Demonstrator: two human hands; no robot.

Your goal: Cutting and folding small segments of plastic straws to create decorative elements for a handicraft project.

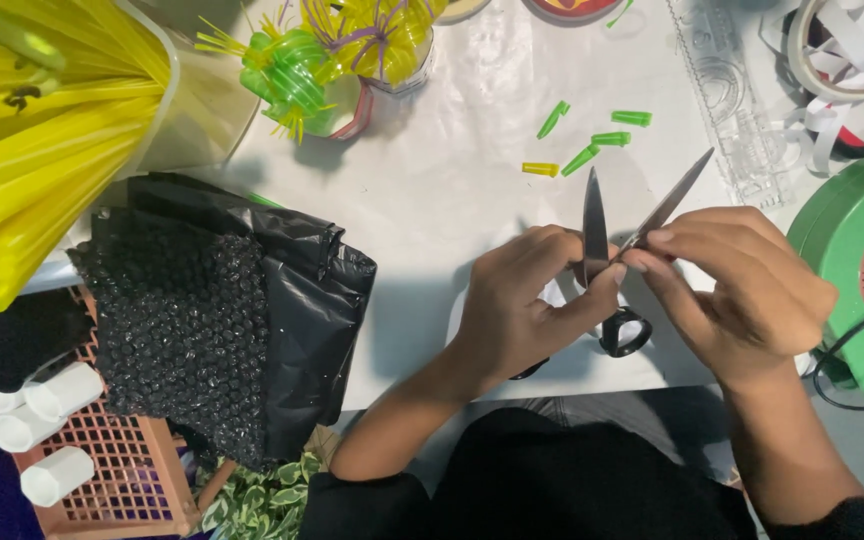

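My left hand (527, 300) grips black-handled scissors (597, 225) with the blades open and pointing away from me. My right hand (737, 285) meets it at the blades' pivot, fingertips pinched there; anything small between them is hidden. On the white table (452, 170) beyond the blades lie several short green straw pieces (607, 138) and one yellow piece (540, 169).
A bundle of yellow straws (32, 140) in a container fills the top left. A black bubble-wrap bag (222, 300) hangs over the table's left edge above a brown crate (122, 470). Straw flowers (297, 70) sit at the back, a clear ruler (737, 100) and green round device (862, 260) at right.
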